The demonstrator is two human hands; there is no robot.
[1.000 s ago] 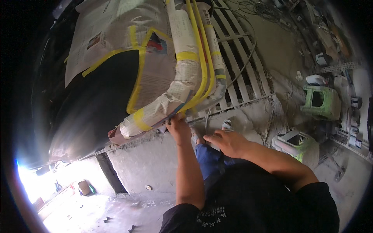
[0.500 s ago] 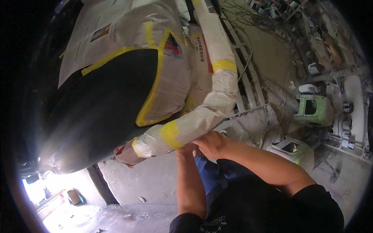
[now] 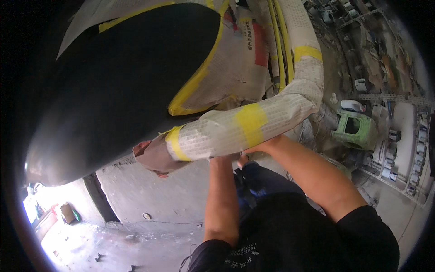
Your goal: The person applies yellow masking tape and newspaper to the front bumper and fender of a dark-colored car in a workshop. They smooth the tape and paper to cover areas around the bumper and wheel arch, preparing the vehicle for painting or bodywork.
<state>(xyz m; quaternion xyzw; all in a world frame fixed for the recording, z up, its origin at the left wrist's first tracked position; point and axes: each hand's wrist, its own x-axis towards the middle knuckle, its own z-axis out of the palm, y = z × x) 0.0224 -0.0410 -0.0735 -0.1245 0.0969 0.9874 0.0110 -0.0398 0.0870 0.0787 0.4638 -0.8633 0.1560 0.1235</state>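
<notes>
Paper-wrapped tube (image 3: 210,136), banded with yellow tape (image 3: 252,122), passes over the fingers and hides them. It looks stiff, perhaps weighty, its covering easily torn; the straight stretch above the fingers seems the best hold. Left hand (image 3: 221,160) and right hand (image 3: 268,144) reach beneath; whether they grip or spread, I cannot tell.

the body panel (image 3: 122,86) lies to the left, with paper (image 3: 215,88) along its right side. the wrapped tube (image 3: 213,136) crosses below the paper, then bends upward at right. the left forearm (image 3: 222,199) and right forearm (image 3: 312,177) meet its underside; a housing (image 3: 336,134) sits right of them, a box (image 3: 67,213) far lower left.
</notes>
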